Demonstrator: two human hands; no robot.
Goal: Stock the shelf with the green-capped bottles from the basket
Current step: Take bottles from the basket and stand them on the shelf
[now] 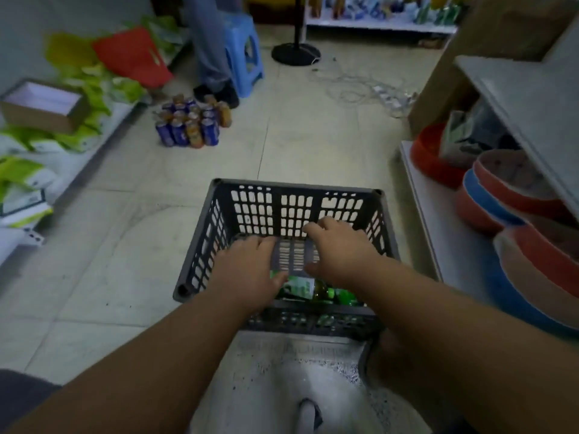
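A dark grey slatted basket (291, 191) stands on the floor in front of me. Green-capped bottles with green labels (300, 288) lie on its bottom by the near wall, partly covered by my hands. My left hand (247, 270) reaches into the basket, palm down, fingers spread, its thumb touching a bottle. My right hand (338, 249) hovers beside it over the basket, fingers loosely spread, holding nothing that I can see. The white shelf (438, 220) stands just to the right of the basket.
Stacked red and blue plastic basins (507, 195) fill the right shelf's bottom board. A cluster of drink cans (192, 123) stands on the floor ahead left. A person's legs and a blue stool (242, 54) are behind them. Green and white packs (28, 180) line the left shelf.
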